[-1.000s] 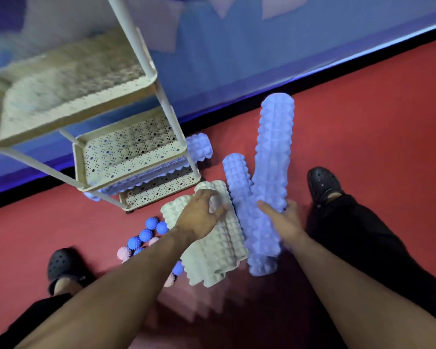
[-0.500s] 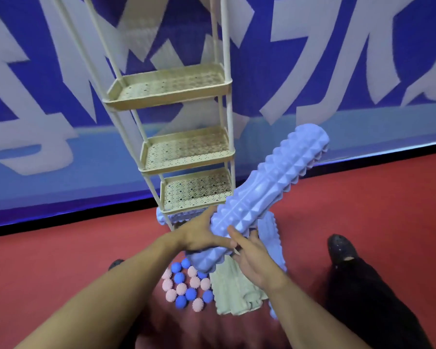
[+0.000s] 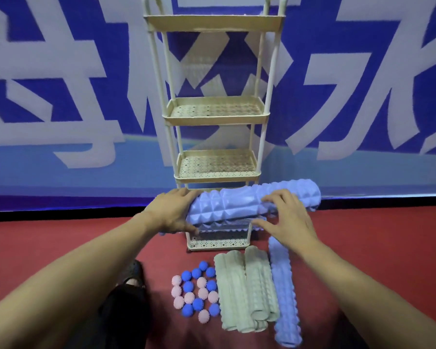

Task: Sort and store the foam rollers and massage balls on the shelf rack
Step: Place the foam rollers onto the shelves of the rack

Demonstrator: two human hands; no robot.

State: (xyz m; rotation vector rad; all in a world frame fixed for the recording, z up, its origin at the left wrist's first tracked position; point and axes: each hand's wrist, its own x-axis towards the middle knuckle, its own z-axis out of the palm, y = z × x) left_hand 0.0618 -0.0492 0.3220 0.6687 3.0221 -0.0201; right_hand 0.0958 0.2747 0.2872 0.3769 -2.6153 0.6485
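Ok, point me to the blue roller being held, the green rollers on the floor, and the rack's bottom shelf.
held blue roller (image 3: 237,205): head view, middle of its ridged body.
green rollers (image 3: 247,290): head view, centre of the pile.
bottom shelf (image 3: 218,244): head view, front rim.
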